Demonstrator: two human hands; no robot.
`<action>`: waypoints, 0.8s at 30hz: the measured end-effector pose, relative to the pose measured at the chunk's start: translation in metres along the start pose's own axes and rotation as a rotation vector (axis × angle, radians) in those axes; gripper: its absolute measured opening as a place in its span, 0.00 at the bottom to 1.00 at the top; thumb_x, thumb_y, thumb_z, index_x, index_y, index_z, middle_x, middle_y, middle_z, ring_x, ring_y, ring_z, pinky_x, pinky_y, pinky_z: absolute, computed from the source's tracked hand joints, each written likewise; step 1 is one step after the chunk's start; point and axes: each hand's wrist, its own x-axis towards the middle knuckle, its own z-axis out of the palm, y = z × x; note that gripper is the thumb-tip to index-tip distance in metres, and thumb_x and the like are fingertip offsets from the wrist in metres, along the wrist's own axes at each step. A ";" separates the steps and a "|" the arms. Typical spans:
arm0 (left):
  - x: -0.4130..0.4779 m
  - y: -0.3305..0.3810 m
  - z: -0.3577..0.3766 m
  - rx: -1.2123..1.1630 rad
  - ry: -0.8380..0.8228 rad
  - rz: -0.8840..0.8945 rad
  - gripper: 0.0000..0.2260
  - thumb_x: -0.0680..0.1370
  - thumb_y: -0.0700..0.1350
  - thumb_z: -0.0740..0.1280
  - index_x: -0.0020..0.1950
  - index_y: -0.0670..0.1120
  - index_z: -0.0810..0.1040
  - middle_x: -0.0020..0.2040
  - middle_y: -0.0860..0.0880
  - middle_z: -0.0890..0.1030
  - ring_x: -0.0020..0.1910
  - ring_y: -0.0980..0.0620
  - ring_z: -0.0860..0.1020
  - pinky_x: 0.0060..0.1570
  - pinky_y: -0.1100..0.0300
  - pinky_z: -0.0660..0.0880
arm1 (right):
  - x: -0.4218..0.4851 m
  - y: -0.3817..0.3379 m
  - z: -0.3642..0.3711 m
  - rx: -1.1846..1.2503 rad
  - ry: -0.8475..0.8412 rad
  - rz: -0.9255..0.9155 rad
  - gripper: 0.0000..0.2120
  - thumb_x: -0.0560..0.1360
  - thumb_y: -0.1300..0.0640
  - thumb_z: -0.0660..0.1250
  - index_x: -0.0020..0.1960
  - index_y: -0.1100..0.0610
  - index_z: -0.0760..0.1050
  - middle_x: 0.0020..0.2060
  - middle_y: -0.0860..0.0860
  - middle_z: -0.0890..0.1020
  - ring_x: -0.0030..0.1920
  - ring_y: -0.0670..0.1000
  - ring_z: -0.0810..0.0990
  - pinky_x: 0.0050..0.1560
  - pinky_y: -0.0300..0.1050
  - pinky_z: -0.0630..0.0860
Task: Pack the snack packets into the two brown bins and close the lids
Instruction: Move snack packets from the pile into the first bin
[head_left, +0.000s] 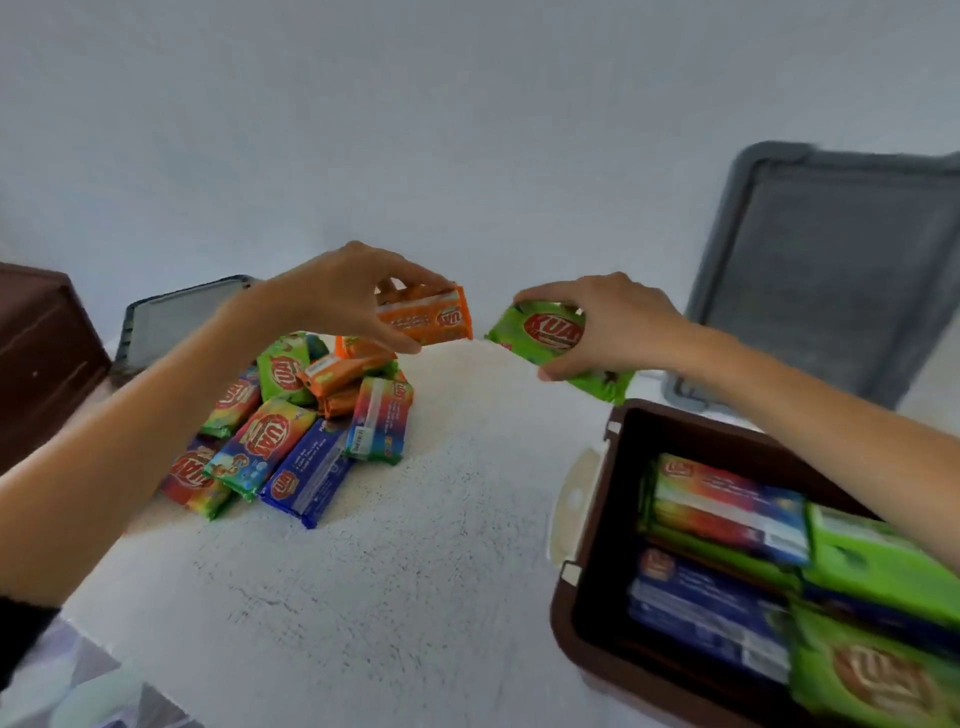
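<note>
While raised over the table (415, 571) | left hand (337, 291) pinches orange packet (431, 319) | right hand (618, 322) grips green packet (545, 335)

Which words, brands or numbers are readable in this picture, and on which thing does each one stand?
"KUA", its end hidden by the hand: green packet in the right hand.
Same red logo, turned, letters unclear: orange packet in the left hand, and the pile of packets.
Small print, barcodes, and packets in the brown bin: too blurred to read.
</note>
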 end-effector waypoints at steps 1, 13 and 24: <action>0.005 0.018 0.004 -0.004 -0.024 0.053 0.33 0.59 0.66 0.68 0.63 0.63 0.68 0.54 0.56 0.77 0.50 0.55 0.77 0.50 0.61 0.73 | -0.019 0.009 -0.006 -0.019 0.006 0.021 0.35 0.65 0.43 0.74 0.69 0.37 0.63 0.62 0.45 0.75 0.60 0.51 0.73 0.45 0.42 0.65; 0.021 0.177 0.098 0.113 -0.282 0.579 0.32 0.65 0.65 0.65 0.69 0.66 0.63 0.60 0.62 0.72 0.50 0.64 0.71 0.43 0.73 0.68 | -0.206 0.077 -0.009 -0.105 -0.141 0.194 0.40 0.62 0.41 0.74 0.68 0.33 0.58 0.58 0.38 0.73 0.51 0.41 0.70 0.40 0.38 0.68; 0.002 0.208 0.164 0.342 -0.158 0.791 0.32 0.64 0.64 0.71 0.65 0.55 0.72 0.57 0.53 0.78 0.52 0.54 0.79 0.35 0.67 0.73 | -0.257 0.091 0.044 -0.191 -0.213 0.160 0.35 0.71 0.45 0.69 0.72 0.40 0.55 0.65 0.42 0.65 0.66 0.44 0.61 0.56 0.37 0.69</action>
